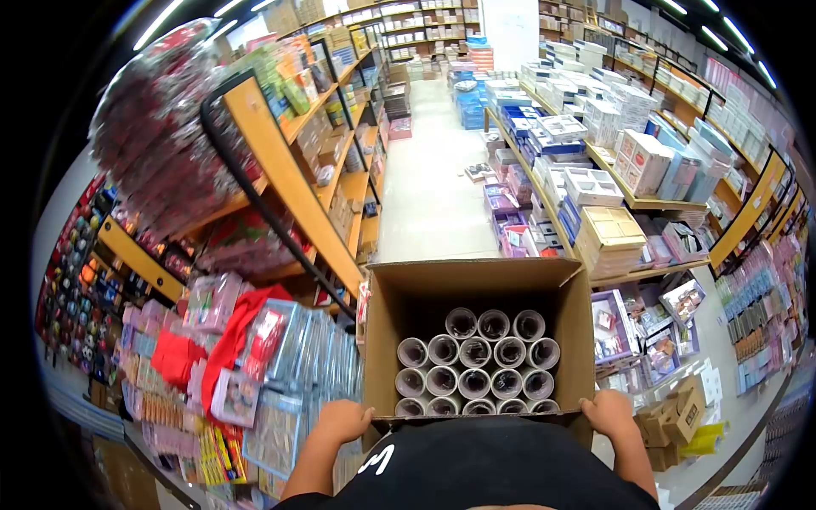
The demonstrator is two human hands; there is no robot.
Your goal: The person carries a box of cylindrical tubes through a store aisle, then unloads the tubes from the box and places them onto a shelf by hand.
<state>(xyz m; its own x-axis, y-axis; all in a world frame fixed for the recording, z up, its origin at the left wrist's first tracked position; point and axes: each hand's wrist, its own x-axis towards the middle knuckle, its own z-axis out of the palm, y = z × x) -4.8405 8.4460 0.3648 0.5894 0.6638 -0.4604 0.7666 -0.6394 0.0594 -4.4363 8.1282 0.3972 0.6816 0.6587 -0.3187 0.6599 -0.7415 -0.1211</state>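
An open cardboard box [476, 270] is right in front of my body, its near edge against my black shirt. Several clear cylindrical containers [474, 352] stand inside in rows, round ends facing up, with the far left part of the box in shadow. My left hand [344, 420] grips the box's near left corner, thumb on the rim. At the near right corner my right hand [609, 413] holds the box the same way. The fingers under or behind the cardboard are hidden on both sides.
Wooden shelves with a black frame [293, 191] rise on the left, beside stacked clear packs [319, 348]. A tiled aisle [438, 170] runs ahead. To the right are a loaded display shelf [608, 234], small brown cartons [671, 421] and a yellow roll [705, 439] on the floor.
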